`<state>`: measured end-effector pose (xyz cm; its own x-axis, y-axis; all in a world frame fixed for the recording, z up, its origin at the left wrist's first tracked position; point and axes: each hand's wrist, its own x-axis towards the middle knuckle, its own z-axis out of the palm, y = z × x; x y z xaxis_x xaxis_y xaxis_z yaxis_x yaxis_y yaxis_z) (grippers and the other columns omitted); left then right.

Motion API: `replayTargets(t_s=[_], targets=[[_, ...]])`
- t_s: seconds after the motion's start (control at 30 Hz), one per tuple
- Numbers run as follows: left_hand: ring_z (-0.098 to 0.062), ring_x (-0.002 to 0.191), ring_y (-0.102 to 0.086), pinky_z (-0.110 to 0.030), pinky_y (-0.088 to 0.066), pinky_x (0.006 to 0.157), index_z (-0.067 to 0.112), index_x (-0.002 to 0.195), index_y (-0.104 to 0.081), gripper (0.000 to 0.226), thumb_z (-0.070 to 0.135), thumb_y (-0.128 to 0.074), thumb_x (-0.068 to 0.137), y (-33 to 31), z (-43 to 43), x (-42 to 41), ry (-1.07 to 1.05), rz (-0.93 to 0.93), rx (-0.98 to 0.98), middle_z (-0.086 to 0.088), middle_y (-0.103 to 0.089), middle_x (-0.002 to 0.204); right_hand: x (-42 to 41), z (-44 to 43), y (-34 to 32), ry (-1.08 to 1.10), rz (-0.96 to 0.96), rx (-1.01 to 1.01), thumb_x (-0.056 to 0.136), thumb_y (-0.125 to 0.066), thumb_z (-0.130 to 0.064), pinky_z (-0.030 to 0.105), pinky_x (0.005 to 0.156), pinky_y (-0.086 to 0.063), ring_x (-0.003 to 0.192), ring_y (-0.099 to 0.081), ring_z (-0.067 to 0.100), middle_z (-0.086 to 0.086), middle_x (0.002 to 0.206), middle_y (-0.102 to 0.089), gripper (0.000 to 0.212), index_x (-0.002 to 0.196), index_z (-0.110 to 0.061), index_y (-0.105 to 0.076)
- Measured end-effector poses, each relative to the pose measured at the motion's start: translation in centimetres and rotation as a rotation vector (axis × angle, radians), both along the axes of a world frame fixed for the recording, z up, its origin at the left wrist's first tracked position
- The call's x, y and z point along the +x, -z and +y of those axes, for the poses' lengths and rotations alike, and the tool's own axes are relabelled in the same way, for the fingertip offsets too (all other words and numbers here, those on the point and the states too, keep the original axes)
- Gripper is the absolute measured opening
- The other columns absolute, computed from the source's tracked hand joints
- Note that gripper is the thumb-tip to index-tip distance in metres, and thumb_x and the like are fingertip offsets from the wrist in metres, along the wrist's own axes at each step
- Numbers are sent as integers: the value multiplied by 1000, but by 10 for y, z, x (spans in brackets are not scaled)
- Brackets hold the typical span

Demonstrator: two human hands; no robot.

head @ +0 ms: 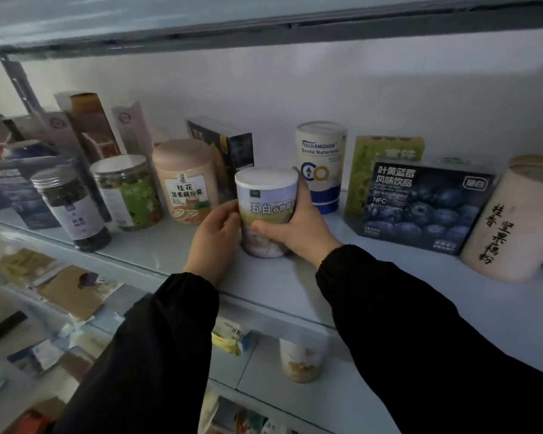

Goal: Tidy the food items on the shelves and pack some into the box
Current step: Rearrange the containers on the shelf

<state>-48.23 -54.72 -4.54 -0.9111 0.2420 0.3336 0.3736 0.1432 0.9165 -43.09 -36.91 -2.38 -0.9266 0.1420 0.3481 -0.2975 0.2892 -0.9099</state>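
Observation:
A white and lilac cereal canister (265,198) with a green band stands upright on the white shelf (273,283), near its front middle. My right hand (298,227) grips it from the right, fingers curled behind it and thumb across the lower front. My left hand (213,236) touches its left side, thumb against the label. A beige lotus-root powder tub (187,180) stands just left of it, and a tall white and blue canister (322,164) just behind on the right. No packing box is in view.
Along the shelf stand two clear jars (72,208) (129,192), a dark carton (229,148), a green box (380,164), a blueberry drink box (423,205) and a tilted beige tub (508,220). Tall cartons lean at the back left. Lower shelves hold pouches and a cup (300,360).

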Motion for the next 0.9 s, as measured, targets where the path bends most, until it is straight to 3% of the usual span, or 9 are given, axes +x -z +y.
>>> replayTargets(t_s=[0.07, 0.17, 0.27, 0.37, 0.47, 0.6, 0.7, 0.77, 0.9], targets=[[7, 95, -66, -7, -45, 81, 23, 121, -67, 39, -3, -48, 99, 0, 4, 0, 35, 74, -146, 8, -72, 104, 9, 6, -1, 54, -17, 31, 70, -97, -21, 1, 93, -43, 131, -50, 1, -8, 151, -48, 128, 165, -23, -11], [1, 83, -63, -20, -45, 71, 19, 114, -64, 34, -5, -47, 96, 4, 12, 1, 121, 101, -316, -7, -62, 87, 28, 11, -2, 169, -9, 60, 70, -98, -21, 2, 94, -42, 131, -51, 0, -8, 153, -48, 125, 164, -24, -15], [-21, 108, -64, -26, -46, 88, 17, 125, -67, 26, 18, -57, 101, 2, 16, 8, 168, 80, -467, -3, -65, 115, 52, 12, -2, 280, 1, 92, 70, -97, -19, -2, 89, -41, 115, -56, -12, -16, 140, -52, 115, 156, -33, -22], [-27, 128, -56, -41, -43, 110, 25, 142, -59, 55, 53, -51, 95, 1, 18, 15, 211, 240, -831, -4, -58, 143, 83, 13, -2, 410, -11, 95, 71, -97, -21, -4, 87, -40, 115, -56, -9, -18, 135, -50, 118, 158, -31, -18], [-28, 147, -35, -51, -26, 121, 36, 155, -39, 57, 53, -40, 101, -2, 26, 31, 219, 334, -1096, 1, -37, 163, 122, 21, 1, 521, -21, 78, 71, -96, -19, -4, 87, -39, 124, -50, -1, -15, 139, -47, 123, 162, -28, -13], [-28, 154, -24, -54, -19, 123, 35, 161, -27, 62, 56, -33, 103, -7, 39, 58, 273, 305, -1138, 1, -24, 169, 181, 39, -2, 693, -48, 119, 72, -96, -23, 3, 103, -36, 134, -39, 3, -11, 146, -35, 129, 164, -25, -5], [-26, 155, -19, -53, -15, 124, 36, 162, -22, 66, 62, -31, 102, -11, 58, 84, 361, 327, -1158, 1, -19, 171, 219, 48, -13, 903, -33, 305, 73, -93, -35, 15, 114, -22, 142, -30, 13, -1, 152, -22, 123, 164, -21, -12], [-25, 156, -16, -54, -15, 123, 37, 161, -22, 65, 61, -30, 101, -12, 74, 107, 424, 384, -1168, 1, -17, 171, 238, 53, -21, 948, 20, 452, 75, -90, -42, 20, 115, -24, 147, -25, 16, 2, 159, -18, 113, 162, -31, -20], [-29, 155, -15, -60, -15, 120, 36, 159, -23, 65, 61, -27, 99, -9, 113, 152, 498, 488, -1207, -1, -18, 169, 257, 71, -26, 869, 29, 782, 81, -84, -46, 39, 121, -31, 150, -31, 30, 8, 147, -48, 66, 138, -21, -62]])
